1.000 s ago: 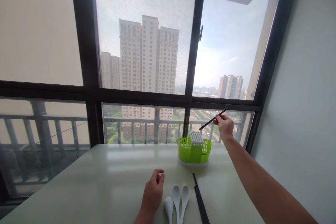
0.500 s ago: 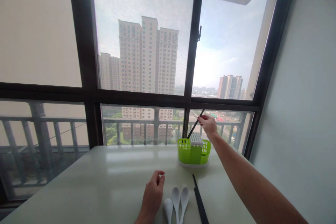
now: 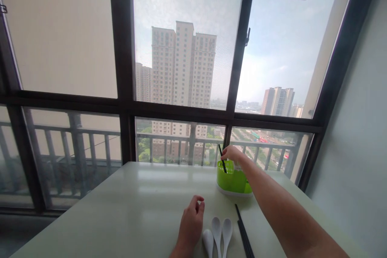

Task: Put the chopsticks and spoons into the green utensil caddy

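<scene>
Right hand point(image 3: 232, 154) over green slotted plastic caddy point(image 3: 231, 179) at far side of worktop point(image 3: 136, 205); its grip pinched shut on thin black chopstick point(image 3: 223, 160), stick steep, lower end inside caddy. Left hand point(image 3: 191, 225) rests on glossy pale worktop, fingers loosely curled, holding nothing. Beside it three white rounded spoons point(image 3: 217, 234), then straight black chopsticks point(image 3: 244, 236) lying flat.

Black chopstick point(image 3: 223, 161) upright in green caddy point(image 3: 231, 181)

Hazy daylight floods through the window point(image 3: 187, 68), glaring off the table point(image 3: 121, 209); edges bow.
</scene>
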A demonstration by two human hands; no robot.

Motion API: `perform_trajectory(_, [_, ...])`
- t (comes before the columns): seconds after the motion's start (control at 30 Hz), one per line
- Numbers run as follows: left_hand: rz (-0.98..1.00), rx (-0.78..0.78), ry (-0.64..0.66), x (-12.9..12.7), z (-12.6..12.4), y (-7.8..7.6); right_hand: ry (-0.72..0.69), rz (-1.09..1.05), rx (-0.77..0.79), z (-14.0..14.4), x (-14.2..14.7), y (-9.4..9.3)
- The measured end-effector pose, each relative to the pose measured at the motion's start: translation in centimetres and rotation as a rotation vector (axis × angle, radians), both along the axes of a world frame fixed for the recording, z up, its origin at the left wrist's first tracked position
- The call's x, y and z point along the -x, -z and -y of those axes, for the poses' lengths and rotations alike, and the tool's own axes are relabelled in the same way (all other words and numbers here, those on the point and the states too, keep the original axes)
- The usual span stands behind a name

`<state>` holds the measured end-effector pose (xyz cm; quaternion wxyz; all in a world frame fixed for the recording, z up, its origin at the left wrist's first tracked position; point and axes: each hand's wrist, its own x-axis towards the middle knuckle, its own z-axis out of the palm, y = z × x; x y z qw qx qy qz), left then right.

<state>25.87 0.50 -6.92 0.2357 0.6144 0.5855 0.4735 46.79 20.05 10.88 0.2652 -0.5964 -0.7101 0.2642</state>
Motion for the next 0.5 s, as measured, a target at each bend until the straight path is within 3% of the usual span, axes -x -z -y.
perform_trajectory(0.17, [0.002,0.014,-0.004,-0.2,-0.1,0.3,-0.043,0.172,0.121,-1.1,0.3,-0.8])
perform_trajectory(0.5, [-0.017,0.032,-0.003,-0.5,0.1,0.2,-0.141,0.344,0.160,-2.8,1.1,-0.4])
